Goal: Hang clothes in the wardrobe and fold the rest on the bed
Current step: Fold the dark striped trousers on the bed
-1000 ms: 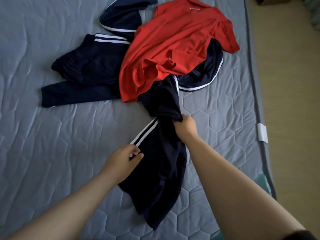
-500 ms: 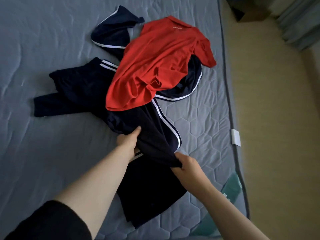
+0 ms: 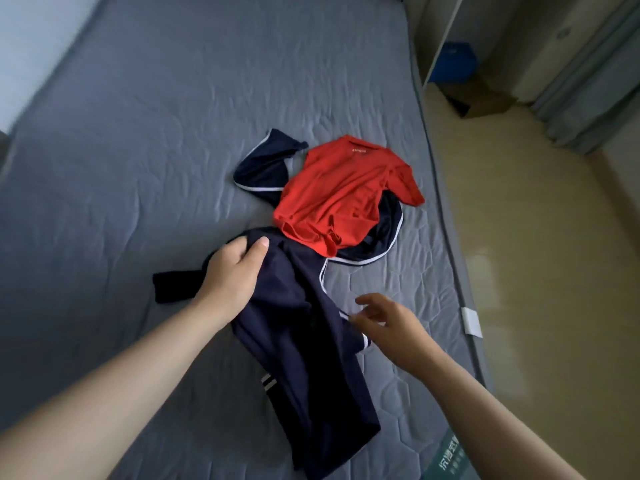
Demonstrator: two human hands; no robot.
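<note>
A navy garment with white stripes (image 3: 304,341) lies bunched on the grey bed (image 3: 138,150), running from the middle down toward me. My left hand (image 3: 235,271) grips its upper edge, thumb on top of the cloth. My right hand (image 3: 388,323) hovers over its right, striped edge with fingers loosely spread, holding nothing. A red polo shirt (image 3: 343,195) lies spread just beyond, on top of another navy piece with white trim (image 3: 266,168).
The bed's right edge (image 3: 446,237) borders a beige floor (image 3: 540,271). A white tag (image 3: 471,320) hangs on the mattress side. An open cardboard box (image 3: 481,100) and a blue box (image 3: 453,67) sit near grey curtains (image 3: 588,81) at the far right.
My right hand has let go of the navy cloth and opened. My left hand moved up and left to grip the garment's upper edge. My view has pulled back and risen.
</note>
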